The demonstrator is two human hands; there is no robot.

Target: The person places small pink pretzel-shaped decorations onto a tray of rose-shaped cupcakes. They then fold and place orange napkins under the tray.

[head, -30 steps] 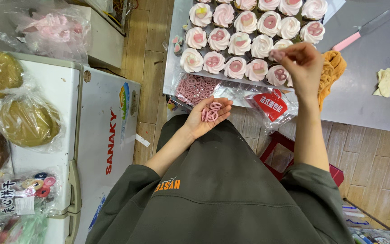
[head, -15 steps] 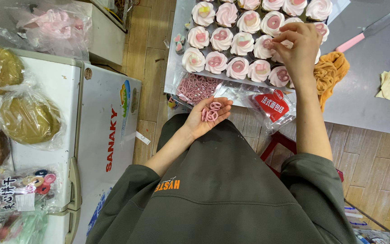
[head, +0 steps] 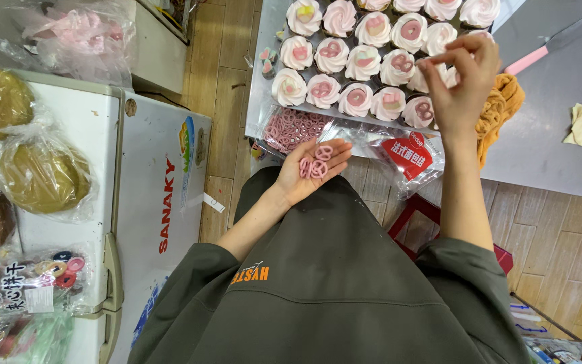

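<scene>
The left hand [head: 308, 172] lies palm up in front of the person's chest, fingers loosely spread and slightly cupped, carrying a small heap of pink pretzels [head: 316, 164] on the palm — nothing pinched, just resting there. The right hand [head: 458, 81] is raised over the near right part of a tray [head: 259, 101] of cupcakes [head: 345, 54], its fingertips [head: 432, 65] drawn close together above a cupcake in the front rows; whether anything is caught between them cannot be told, as the fingers hide that spot. Most cupcakes show swirls of pale pink and white cream, many already topped with a pink piece. Just in front of the tray, at the table's edge, lies a clear bag of pink pretzels [head: 294, 128], and beside it a plastic packet with a red label [head: 405, 154]. To the right of the hand sit an orange cloth [head: 500, 108] and a pink-handled knife [head: 540, 50] on the grey table [head: 560, 155]. At the left stands a white chest freezer [head: 149, 195] with wrapped brown loaves [head: 42, 175] on top.
</scene>
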